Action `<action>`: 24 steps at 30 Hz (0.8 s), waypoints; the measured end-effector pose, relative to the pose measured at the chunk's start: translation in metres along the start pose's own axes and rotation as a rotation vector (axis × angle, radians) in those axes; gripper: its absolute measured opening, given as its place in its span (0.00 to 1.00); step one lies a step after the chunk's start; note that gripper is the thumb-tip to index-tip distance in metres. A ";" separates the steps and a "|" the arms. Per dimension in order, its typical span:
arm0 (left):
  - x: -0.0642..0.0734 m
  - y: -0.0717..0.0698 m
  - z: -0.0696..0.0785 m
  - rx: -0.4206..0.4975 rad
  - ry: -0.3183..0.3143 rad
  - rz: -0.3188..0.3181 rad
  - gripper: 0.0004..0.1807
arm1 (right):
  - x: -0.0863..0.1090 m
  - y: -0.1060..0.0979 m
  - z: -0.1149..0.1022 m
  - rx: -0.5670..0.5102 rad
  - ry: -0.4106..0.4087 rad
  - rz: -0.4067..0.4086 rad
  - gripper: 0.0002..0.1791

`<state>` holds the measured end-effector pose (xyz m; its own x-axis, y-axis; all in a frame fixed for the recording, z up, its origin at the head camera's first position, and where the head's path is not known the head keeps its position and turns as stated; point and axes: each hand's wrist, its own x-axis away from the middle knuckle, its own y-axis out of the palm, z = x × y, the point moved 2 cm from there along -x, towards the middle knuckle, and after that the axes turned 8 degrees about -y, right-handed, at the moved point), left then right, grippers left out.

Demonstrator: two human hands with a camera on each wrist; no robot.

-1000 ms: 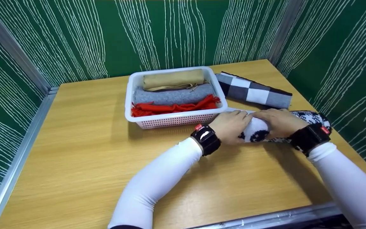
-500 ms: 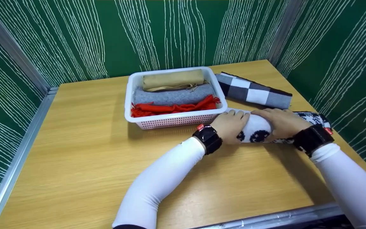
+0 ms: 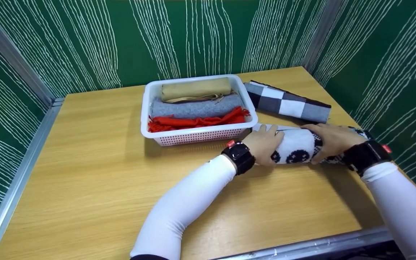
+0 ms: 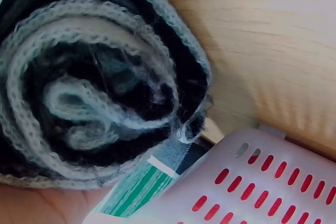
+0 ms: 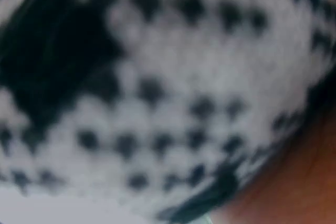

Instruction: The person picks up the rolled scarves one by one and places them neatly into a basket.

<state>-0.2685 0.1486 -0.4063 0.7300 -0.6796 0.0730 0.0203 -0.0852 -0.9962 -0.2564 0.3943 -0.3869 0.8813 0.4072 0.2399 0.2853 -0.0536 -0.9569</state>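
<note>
A rolled knitted scarf (image 3: 296, 143), white with black patterns, lies on the table at the right in the head view. My left hand (image 3: 264, 144) grips the roll near its left end, beside the basket. Farther right, my right hand (image 3: 335, 141) holds the same roll from above, thumb at the near side. In the left wrist view the scarf's end (image 4: 89, 93) shows its spiral layers, with a bit of palm below. Blurred black-and-white knit of the scarf (image 5: 184, 61) fills most of the right wrist view. The roll's underside is hidden.
A white basket (image 3: 200, 139) left of the hands contains a tan roll (image 3: 197, 89), a grey roll (image 3: 197, 108) and a red fringed cloth (image 3: 197, 121). Behind the scarf lies a folded checkered cloth (image 3: 291, 104). Green walls enclose the wooden table (image 3: 96, 173).
My right hand has slid rightward along the scarf, widening the gap between the hands, so more of the roll shows. The left hand has barely moved.
</note>
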 end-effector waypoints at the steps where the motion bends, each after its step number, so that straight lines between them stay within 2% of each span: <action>1: 0.000 0.000 0.000 0.009 -0.004 -0.010 0.50 | 0.000 0.000 0.001 -0.003 0.010 -0.004 0.67; 8: -0.001 0.004 -0.004 0.046 -0.006 -0.057 0.57 | -0.001 -0.001 0.002 0.001 0.007 0.005 0.64; 11: 0.000 0.005 -0.005 0.048 0.008 -0.044 0.59 | -0.002 0.000 0.001 0.012 -0.003 0.021 0.62; 17: 0.004 0.002 -0.006 0.069 0.018 -0.008 0.54 | 0.000 -0.002 -0.001 0.010 -0.020 0.071 0.54; 24: 0.008 -0.007 -0.008 0.070 0.034 -0.003 0.54 | 0.002 -0.011 -0.003 -0.034 -0.003 0.057 0.53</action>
<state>-0.2678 0.1381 -0.3981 0.7059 -0.7041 0.0766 0.0710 -0.0372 -0.9968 -0.2564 0.3934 -0.3756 0.8954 0.4053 0.1845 0.2472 -0.1078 -0.9629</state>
